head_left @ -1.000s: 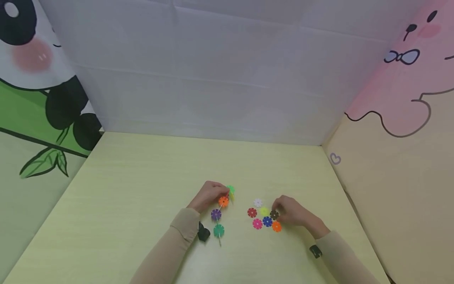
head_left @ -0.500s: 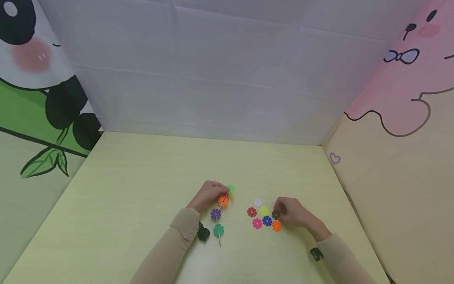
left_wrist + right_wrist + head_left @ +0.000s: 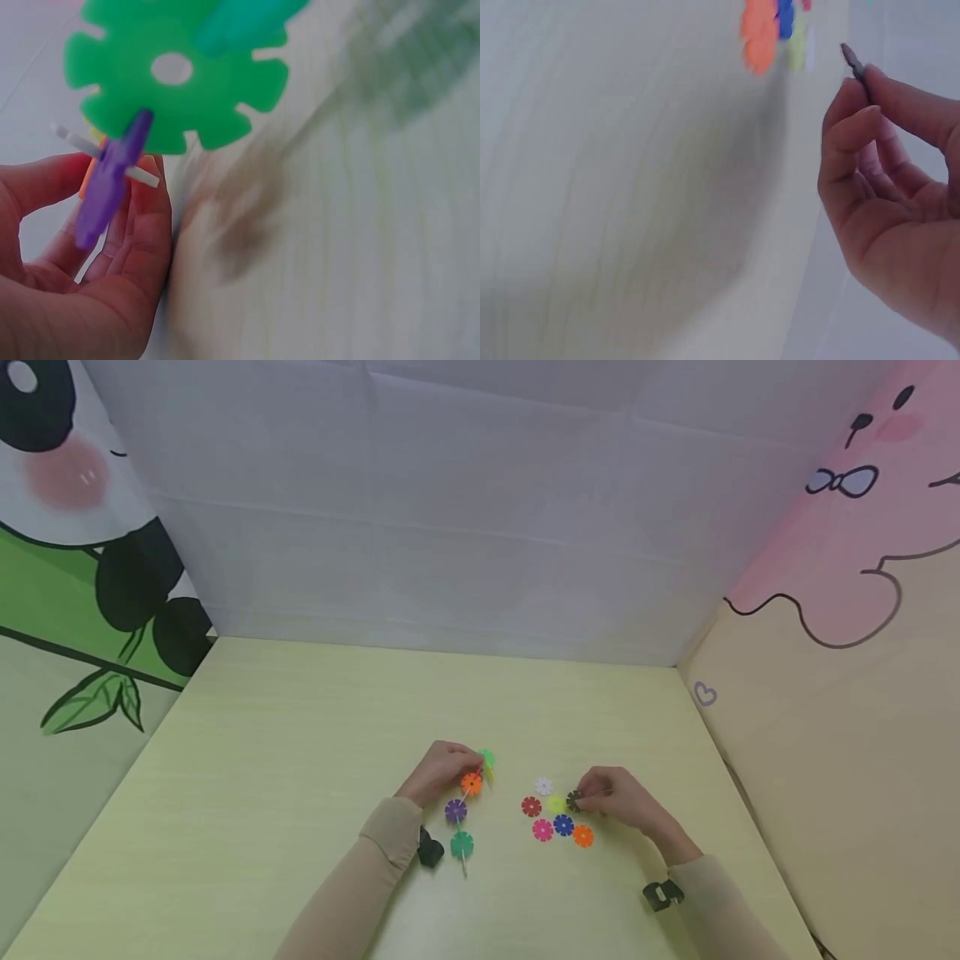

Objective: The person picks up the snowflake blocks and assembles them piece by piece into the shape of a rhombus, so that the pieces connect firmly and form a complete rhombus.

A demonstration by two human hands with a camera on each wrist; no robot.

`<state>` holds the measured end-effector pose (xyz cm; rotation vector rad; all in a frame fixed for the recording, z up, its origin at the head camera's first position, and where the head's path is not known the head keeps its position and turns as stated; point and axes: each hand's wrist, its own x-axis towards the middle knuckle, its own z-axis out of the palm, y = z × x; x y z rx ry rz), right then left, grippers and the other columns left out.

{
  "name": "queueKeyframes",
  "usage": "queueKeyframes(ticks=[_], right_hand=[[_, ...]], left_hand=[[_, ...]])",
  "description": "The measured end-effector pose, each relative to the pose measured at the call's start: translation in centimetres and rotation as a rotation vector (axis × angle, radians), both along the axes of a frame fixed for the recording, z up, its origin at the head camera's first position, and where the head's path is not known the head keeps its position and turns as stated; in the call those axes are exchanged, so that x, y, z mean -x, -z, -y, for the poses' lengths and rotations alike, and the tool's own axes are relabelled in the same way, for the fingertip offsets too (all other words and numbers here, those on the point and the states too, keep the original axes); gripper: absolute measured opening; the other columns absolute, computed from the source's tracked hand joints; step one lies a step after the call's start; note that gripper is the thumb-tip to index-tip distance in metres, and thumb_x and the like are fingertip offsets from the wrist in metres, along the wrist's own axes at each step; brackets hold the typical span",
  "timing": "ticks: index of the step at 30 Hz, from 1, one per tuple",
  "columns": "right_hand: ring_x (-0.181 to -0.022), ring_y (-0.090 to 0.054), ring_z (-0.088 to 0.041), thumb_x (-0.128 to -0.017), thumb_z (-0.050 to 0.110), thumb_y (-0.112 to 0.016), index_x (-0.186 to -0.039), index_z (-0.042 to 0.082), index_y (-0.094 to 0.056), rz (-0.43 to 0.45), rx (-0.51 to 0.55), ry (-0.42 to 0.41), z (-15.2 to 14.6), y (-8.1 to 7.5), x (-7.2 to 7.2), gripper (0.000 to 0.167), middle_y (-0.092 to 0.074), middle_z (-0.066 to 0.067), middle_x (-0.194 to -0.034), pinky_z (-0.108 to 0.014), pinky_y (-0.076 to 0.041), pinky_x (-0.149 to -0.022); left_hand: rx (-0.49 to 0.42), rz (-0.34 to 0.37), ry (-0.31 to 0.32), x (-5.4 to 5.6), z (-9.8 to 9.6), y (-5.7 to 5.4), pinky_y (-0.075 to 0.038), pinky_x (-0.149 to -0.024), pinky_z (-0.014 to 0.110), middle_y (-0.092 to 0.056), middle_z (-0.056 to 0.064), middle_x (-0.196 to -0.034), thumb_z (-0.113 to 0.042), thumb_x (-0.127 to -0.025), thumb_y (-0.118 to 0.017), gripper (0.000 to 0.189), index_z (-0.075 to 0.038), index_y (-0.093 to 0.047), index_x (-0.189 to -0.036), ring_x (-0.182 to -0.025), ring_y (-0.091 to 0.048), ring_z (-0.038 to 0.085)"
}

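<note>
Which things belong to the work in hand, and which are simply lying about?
Work in hand:
joined discs, held by left hand
dark disc, pinched by right hand

Lying loose, perhaps for later:
white disc
red disc
yellow disc
pink disc
blue disc
orange disc

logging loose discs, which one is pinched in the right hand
The dark, blackish disc: the right hand pinches it, while the brighter loose discs lie on the table.

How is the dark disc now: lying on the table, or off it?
Off it: in the right wrist view, the right hand pinches the dark disc clear of the table.
</note>
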<state>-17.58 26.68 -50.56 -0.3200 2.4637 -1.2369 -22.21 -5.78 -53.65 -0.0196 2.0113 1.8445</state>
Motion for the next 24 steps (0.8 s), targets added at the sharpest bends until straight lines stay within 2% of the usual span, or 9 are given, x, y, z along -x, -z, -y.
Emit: queueKeyframes(ticks=[2,5,9,13,17,21,24], right_hand=[[-0.076,-0.060,-0.035,-0.087,0.010,-0.070,-0.099,-0.001,-0.063,0.036,0.114,0.009,1.0,-0.2,-0.2,0.017,-0.066,-0.014,-0.090,-0.043,-0.052,-0.064],[-0.081,-0.062,-0.043,-0.089,0.006,-0.067,-0.103,-0.007,-0.060,0.089,0.219,0.035,3.3,-0.8,-0.7,0.020,-0.066,-0.021,-0.094,-0.050,-0.052,-0.071],[-0.082,-0.064,-0.041,-0.088,0.003,-0.067,-0.104,-0.010,-0.059,0.128,0.287,0.116,6.9,-1.5,-1.2,0.022,-0.065,-0.022,-0.094,-0.049,-0.052,-0.072],[-0.077,-0.067,-0.033,-0.086,0.004,-0.070,-0.102,-0.009,-0.059,0.120,0.345,0.191,9.1,-0.1,-1.0,0.024,-0.066,-0.017,-0.090,-0.043,-0.054,-0.067],[-0.076,-0.068,-0.030,-0.085,0.006,-0.072,-0.103,-0.007,-0.059,0.118,0.365,0.243,10.2,1.6,-0.6,0.027,-0.065,-0.014,-0.089,-0.039,-0.055,-0.066],[-0.077,-0.068,-0.030,-0.085,0.004,-0.071,-0.109,-0.006,-0.059,0.139,0.379,0.267,11.0,2.2,-0.5,0.029,-0.065,-0.015,-0.091,-0.038,-0.054,-0.068],[-0.078,-0.068,-0.030,-0.086,0.002,-0.070,-0.110,-0.007,-0.060,0.147,0.396,0.266,11.3,2.4,-0.5,0.028,-0.066,-0.016,-0.092,-0.039,-0.054,-0.069]], left_hand=[[-0.001,-0.001,0.000,0.1,0.0,0.1,-0.048,-0.070,0.029,-0.068,0.007,-0.081,-0.014,-0.085,-0.070,0.015,0.001,-0.073,-0.089,-0.073,-0.059,0.017],[0.001,-0.001,-0.001,0.1,0.1,0.3,-0.048,-0.069,0.028,-0.068,0.007,-0.081,-0.014,-0.085,-0.070,0.015,0.000,-0.073,-0.089,-0.073,-0.059,0.016],[0.001,-0.002,-0.004,0.2,0.1,0.3,-0.048,-0.069,0.028,-0.068,0.007,-0.081,-0.013,-0.085,-0.070,0.015,0.000,-0.073,-0.090,-0.073,-0.059,0.016],[-0.009,0.007,-0.017,0.1,0.0,0.1,-0.048,-0.069,0.028,-0.068,0.007,-0.080,-0.012,-0.085,-0.069,0.015,0.001,-0.073,-0.090,-0.073,-0.058,0.016],[0.028,-0.003,-0.023,0.0,-0.1,-0.1,-0.046,-0.070,0.029,-0.067,0.005,-0.079,-0.014,-0.085,-0.070,0.015,0.000,-0.074,-0.089,-0.073,-0.058,0.016],[0.065,-0.023,-0.022,0.1,-0.2,-0.1,-0.046,-0.072,0.030,-0.068,0.005,-0.079,-0.016,-0.084,-0.071,0.016,-0.001,-0.074,-0.088,-0.075,-0.058,0.016],[0.058,-0.019,-0.022,0.1,-0.2,-0.1,-0.046,-0.073,0.030,-0.068,0.005,-0.079,-0.016,-0.084,-0.071,0.016,-0.001,-0.074,-0.087,-0.075,-0.058,0.017]])
